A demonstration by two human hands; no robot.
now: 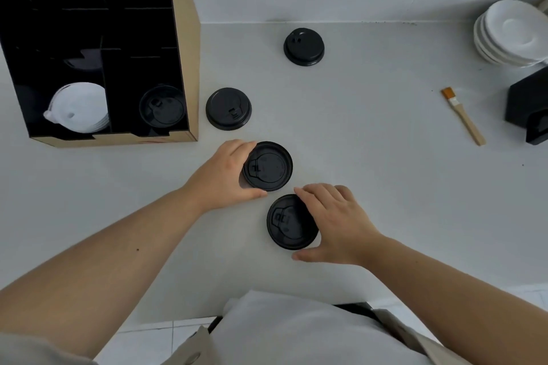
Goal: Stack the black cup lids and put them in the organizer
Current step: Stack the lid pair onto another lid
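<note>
Several black cup lids lie on the white counter. My left hand grips one black lid by its left rim, near the middle of the counter. My right hand curls around a second black lid just below it, fingers over its right side and thumb under its near edge. A third lid rests beside the organizer, and a fourth lid sits farther back. The organizer, black inside with tan walls, stands at the left. Its right front compartment holds a black lid.
White lids fill the organizer's left front compartment. A stack of white saucers stands at the back right. A small wooden brush lies right of centre, next to a black box at the right edge.
</note>
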